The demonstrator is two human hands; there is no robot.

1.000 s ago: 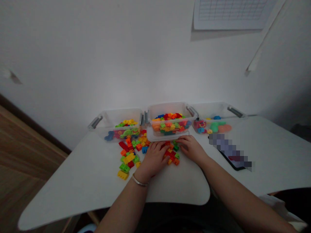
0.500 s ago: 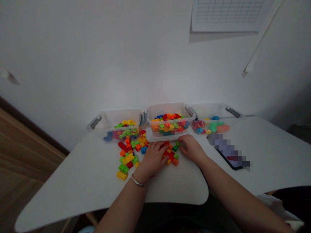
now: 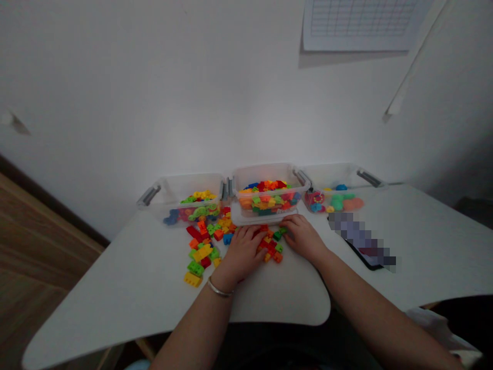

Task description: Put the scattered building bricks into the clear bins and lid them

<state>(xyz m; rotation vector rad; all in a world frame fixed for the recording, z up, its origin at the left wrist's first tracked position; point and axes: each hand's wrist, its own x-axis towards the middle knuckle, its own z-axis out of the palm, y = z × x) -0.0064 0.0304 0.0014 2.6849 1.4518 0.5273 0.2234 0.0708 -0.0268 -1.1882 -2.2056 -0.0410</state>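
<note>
while left hand (image 3: 242, 252) overlaps bricks (image 3: 271, 245), bins (image 3: 265, 175) behind, probably phone (image 3: 362, 242) nearby

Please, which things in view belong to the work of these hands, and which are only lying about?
In the work:
left hand, over loose blocks
right hand, fingertips at a green block
probably the middle box, holding similar blocks

Apparently just there:
phone-like object, partly blurred
right box of toys
wall sheet

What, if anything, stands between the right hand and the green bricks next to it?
Nothing visible does: the right hand is right beside the green bricks, with no other object seen separating them. Whether it touches them is too small to tell.
</note>
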